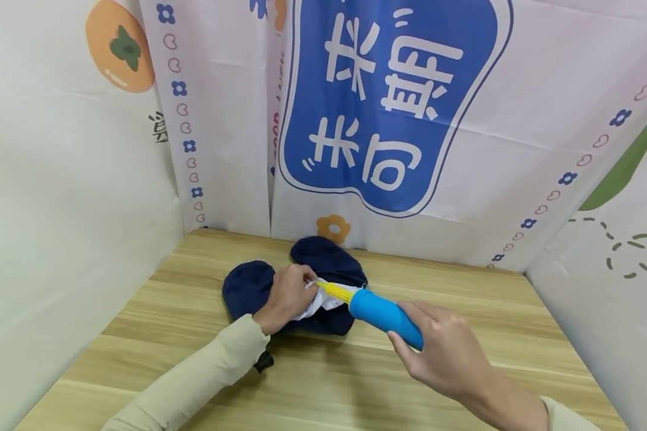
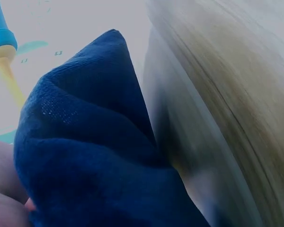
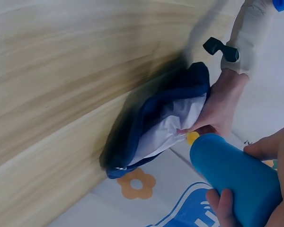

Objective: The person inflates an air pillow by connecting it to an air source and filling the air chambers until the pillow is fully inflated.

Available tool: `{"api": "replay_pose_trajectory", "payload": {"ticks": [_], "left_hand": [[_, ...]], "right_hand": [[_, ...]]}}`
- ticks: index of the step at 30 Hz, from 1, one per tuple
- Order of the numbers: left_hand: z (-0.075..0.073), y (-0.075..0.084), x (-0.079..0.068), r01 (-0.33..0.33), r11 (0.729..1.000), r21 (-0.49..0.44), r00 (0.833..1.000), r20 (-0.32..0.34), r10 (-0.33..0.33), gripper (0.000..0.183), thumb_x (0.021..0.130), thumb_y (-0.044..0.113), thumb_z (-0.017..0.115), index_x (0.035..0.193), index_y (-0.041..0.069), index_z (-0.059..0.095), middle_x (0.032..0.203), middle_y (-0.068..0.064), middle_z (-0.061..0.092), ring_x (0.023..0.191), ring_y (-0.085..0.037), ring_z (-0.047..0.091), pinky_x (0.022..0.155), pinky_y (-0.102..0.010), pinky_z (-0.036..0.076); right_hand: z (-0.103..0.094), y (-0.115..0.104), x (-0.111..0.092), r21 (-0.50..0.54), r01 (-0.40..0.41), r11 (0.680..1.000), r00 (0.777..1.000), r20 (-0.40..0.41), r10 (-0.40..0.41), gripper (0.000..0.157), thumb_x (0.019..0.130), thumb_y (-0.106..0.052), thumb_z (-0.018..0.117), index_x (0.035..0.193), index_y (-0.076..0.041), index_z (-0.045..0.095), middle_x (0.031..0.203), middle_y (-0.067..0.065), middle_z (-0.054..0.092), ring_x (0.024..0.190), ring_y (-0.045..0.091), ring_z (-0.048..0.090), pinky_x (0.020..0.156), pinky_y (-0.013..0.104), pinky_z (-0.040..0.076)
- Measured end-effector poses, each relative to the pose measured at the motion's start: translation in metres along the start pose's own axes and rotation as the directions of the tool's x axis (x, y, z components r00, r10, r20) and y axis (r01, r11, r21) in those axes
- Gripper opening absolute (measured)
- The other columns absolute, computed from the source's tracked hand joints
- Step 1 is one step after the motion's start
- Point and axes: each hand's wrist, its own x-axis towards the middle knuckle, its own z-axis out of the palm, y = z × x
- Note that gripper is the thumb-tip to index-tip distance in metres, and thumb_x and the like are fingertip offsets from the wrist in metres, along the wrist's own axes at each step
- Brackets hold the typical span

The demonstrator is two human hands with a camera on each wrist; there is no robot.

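While the left hand [image 1: 289, 294], low center, pinches white lining [image 1: 326, 304] in a navy cushion [image 1: 327, 258], likely steadying it, the right hand [image 1: 447, 350], lower right, grips a yellow-tipped blue pump [image 1: 384, 315].

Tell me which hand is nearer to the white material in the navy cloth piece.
Left. The left hand touches the white material, at the tip of the yellow nozzle. The right hand is farther off, around the blue pump behind the nozzle.

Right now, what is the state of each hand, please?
Left hand: closed, pinching the white inner material.
Right hand: closed, holding the blue pump.
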Motion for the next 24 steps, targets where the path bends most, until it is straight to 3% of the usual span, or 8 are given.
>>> {"api": "replay_pose_trajectory", "payload": {"ticks": [11, 19, 24], "left_hand": [[0.005, -0.004, -0.004, -0.047, 0.998, 0.037, 0.998, -0.028, 0.048, 0.009, 0.084, -0.002, 0.077, 0.092, 0.002, 0.081, 0.086, -0.009, 0.076, 0.074, -0.02, 0.068, 0.071, -0.037, 0.059], [0.004, -0.003, -0.003, 0.014, 1.0, 0.017, 0.999, -0.05, -0.014, 0.012, 0.083, -0.001, 0.074, 0.091, 0.002, 0.081, 0.09, -0.013, 0.077, 0.072, -0.022, 0.069, 0.068, -0.036, 0.058], [0.004, -0.005, -0.002, 0.002, 0.999, 0.04, 0.999, -0.05, 0.0, 0.015, 0.08, -0.003, 0.071, 0.09, 0.001, 0.082, 0.09, -0.015, 0.078, 0.076, -0.027, 0.071, 0.071, -0.041, 0.06]], "right_hand": [[0.005, 0.002, 0.004, -0.011, 0.068, 0.998, 0.997, -0.025, -0.068, 0.048, 0.076, -0.027, 0.092, 0.112, 0.0, 0.077, 0.104, 0.012, 0.081, 0.089, 0.026, 0.08, 0.075, 0.042, 0.066], [0.015, -0.006, 0.006, -0.061, 0.142, 0.988, 0.985, -0.088, -0.147, 0.05, 0.072, -0.027, 0.093, 0.109, 0.003, 0.077, 0.099, 0.012, 0.08, 0.086, 0.027, 0.079, 0.074, 0.042, 0.066], [0.02, -0.006, 0.004, -0.076, 0.173, 0.982, 0.978, -0.1, -0.181, 0.053, 0.071, -0.026, 0.093, 0.112, 0.003, 0.076, 0.101, 0.014, 0.08, 0.087, 0.028, 0.078, 0.073, 0.043, 0.066]]}}
